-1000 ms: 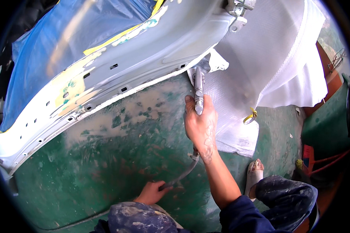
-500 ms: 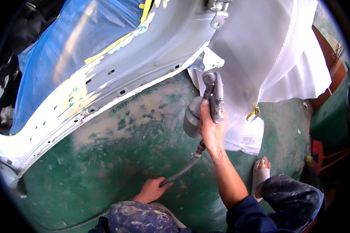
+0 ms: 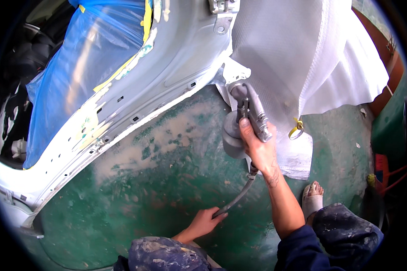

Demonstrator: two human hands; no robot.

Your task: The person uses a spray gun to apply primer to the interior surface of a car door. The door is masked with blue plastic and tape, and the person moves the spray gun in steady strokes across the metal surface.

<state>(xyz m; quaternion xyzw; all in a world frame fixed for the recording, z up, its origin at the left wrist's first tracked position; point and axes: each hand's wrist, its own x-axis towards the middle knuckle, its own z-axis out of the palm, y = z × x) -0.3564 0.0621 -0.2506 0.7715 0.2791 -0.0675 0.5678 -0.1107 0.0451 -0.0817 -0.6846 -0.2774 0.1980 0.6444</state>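
- spray gun (image 3: 256,105): just below car panel (image 3: 181,49) corner, silver sheet (image 3: 285,58) behind
- right hand (image 3: 261,148): wrapped round gun grip
- left hand (image 3: 205,223): curled on hose (image 3: 238,195)
- blue film (image 3: 101,49), yellow tape (image 3: 115,74) along panel edge
- green floor (image 3: 167,180) below

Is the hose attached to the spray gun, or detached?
Attached: the hose joins a fitting below the right hand holding the spray gun.

One view: head-worn fisheye, left of a pair. Faces steeply down, near, over wearer's left hand (image 3: 205,222) at 6 o'clock, right hand (image 3: 261,147) just off centre toward 3; floor (image 3: 167,189) mid-frame, car body (image 3: 144,86) toward 10. Rim black.
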